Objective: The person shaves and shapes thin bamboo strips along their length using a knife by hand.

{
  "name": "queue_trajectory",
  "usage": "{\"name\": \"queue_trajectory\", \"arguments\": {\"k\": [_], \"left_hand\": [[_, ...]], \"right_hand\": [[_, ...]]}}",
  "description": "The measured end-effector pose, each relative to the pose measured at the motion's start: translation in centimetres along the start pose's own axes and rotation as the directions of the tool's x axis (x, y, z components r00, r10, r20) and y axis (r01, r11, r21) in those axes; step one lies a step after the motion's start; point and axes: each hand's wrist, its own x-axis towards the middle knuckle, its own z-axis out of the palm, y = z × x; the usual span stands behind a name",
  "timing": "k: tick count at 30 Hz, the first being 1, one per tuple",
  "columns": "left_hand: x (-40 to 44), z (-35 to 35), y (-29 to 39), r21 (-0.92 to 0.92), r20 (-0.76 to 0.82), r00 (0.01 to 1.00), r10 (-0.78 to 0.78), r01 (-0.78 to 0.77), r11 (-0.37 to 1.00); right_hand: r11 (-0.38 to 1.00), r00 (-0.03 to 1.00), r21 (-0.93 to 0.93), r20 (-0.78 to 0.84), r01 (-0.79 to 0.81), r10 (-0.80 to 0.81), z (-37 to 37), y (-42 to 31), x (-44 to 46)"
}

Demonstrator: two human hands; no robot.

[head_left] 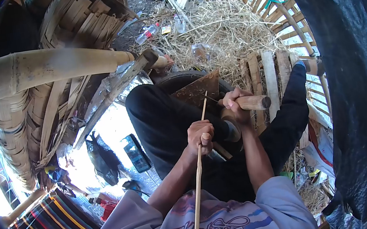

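My left hand [200, 136] is closed around a long, thin bamboo strip [197, 188]. The strip runs from the bottom of the view, over my shirt, to a narrow tip beyond the fist. My right hand [236, 102] grips a thick, round wooden handle [255, 102], its blunt end pointing right. A thin dark blade seems to stick out on the other side, close to the strip's tip, so this looks like a knife. Both fists are above my lap, a short way apart. Behind them a brown board [198, 90] leans in a dark round rim.
A thick bamboo pole [49, 67] and woven baskets [16, 130] crowd the left. A phone [136, 153] and a black plastic bag [103, 158] lie beside my leg. Straw [227, 26] and plastic bottles [147, 34] litter the ground ahead. Wooden slats [270, 76] and a dark sheet [350, 94] are at right.
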Motion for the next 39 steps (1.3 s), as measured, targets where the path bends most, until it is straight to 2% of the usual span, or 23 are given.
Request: {"name": "queue_trajectory", "arguments": {"k": [1,4,5,8,9,10,12,13,16,20,21,22,24,26,28,29,30,32,33,36,37,38,39], "left_hand": [[0.0,-0.2,0.1,-0.03,0.039,0.999,-0.012,0.013,0.999],[0.3,0.0,0.1,-0.075,0.06,0.998,-0.006,0.011,0.997],[0.5,-0.1,0.1,-0.059,0.077,0.997,-0.004,0.009,0.998],[0.4,-0.4,0.1,-0.032,0.095,0.995,-0.012,0.015,0.999],[0.0,-0.3,0.0,-0.032,0.096,0.995,-0.027,0.03,0.999],[0.3,0.0,-0.2,-0.046,0.102,0.995,-0.008,0.013,0.999],[0.2,0.0,0.1,-0.054,0.071,0.997,-0.032,0.036,0.998],[0.2,-0.1,0.0,-0.044,0.065,0.997,-0.031,0.034,0.998],[0.0,-0.3,0.1,-0.04,0.078,0.996,-0.032,0.035,0.999],[0.2,-0.1,0.0,-0.032,0.064,0.997,-0.037,0.039,0.999],[-0.1,-0.3,-0.2,-0.019,0.063,0.997,-0.034,0.035,0.999],[-0.4,-0.4,0.0,-0.013,0.054,0.998,-0.043,0.044,0.999],[-0.1,0.1,0.0,-0.035,0.077,0.996,-0.034,0.037,0.999],[0.2,0.2,0.2,-0.066,0.077,0.996,-0.033,0.038,0.997],[0.3,0.1,0.0,-0.019,0.062,0.998,-0.03,0.032,0.999],[0.3,0.1,0.0,-0.036,0.062,0.998,-0.03,0.032,0.999],[-0.5,0.2,0.7,-0.04,0.058,0.997,-0.054,0.056,0.998],[0.3,0.5,0.1,-0.024,0.054,0.998,-0.033,0.034,0.999],[0.4,0.5,0.0,-0.043,0.064,0.998,-0.023,0.026,0.999],[0.2,0.2,-0.1,-0.009,0.066,0.997,-0.031,0.031,0.999],[0.1,0.2,0.0,-0.022,0.041,0.999,-0.033,0.034,0.999],[-0.4,0.5,0.4,-0.034,0.043,0.998,-0.045,0.047,0.998],[-0.1,0.5,0.3,-0.038,0.064,0.997,-0.041,0.043,0.998]], "right_hand": [[0.997,0.999,-0.068,0.039,0.04,-0.038,0.2,0.3,-0.2],[0.994,0.997,-0.077,0.029,0.072,-0.07,0.1,1.2,0.5],[0.995,0.999,-0.102,0.033,0.018,-0.015,-0.2,1.1,0.5],[0.997,0.995,0.033,0.07,0.072,-0.074,1.0,0.4,0.0],[0.995,0.997,-0.072,0.043,0.072,-0.069,1.1,0.9,0.0],[0.992,0.995,-0.085,0.041,0.092,-0.088,0.7,0.7,0.6],[0.998,0.999,0.047,-0.002,-0.049,0.049,0.7,0.5,1.2],[0.999,0.997,-0.017,0.063,-0.036,0.037,0.5,-0.1,1.1],[0.997,0.993,-0.054,0.109,0.059,-0.053,1.2,0.6,0.5],[0.982,0.988,-0.179,0.147,0.064,-0.037,1.7,-1.2,1.5],[0.999,0.982,0.0,0.181,0.051,-0.05,1.4,-1.0,1.2],[0.999,0.982,0.003,0.187,0.038,-0.038,1.4,0.1,0.8],[0.993,0.994,-0.062,0.058,0.1,-0.096,1.1,1.8,0.5],[0.995,0.996,-0.075,0.065,0.064,-0.059,0.2,1.5,0.7],[0.987,0.982,-0.115,0.167,0.112,-0.092,0.6,-0.2,1.3],[0.997,0.993,0.056,0.102,0.055,-0.06,0.8,0.5,0.8],[0.998,0.995,0.052,0.093,0.032,-0.036,1.0,0.9,-0.3],[0.988,0.99,-0.118,0.11,0.096,-0.083,0.6,1.6,0.9],[0.984,0.997,-0.167,0.07,0.054,-0.043,0.7,1.4,1.4],[0.999,0.994,-0.02,0.106,0.041,-0.038,0.6,0.2,1.1],[0.992,0.993,-0.099,0.096,0.073,-0.063,0.7,1.0,0.7],[0.95,0.985,-0.281,0.141,0.135,-0.098,0.5,2.4,0.3],[0.935,0.986,-0.326,0.133,0.137,-0.098,0.2,2.2,0.5]]}}
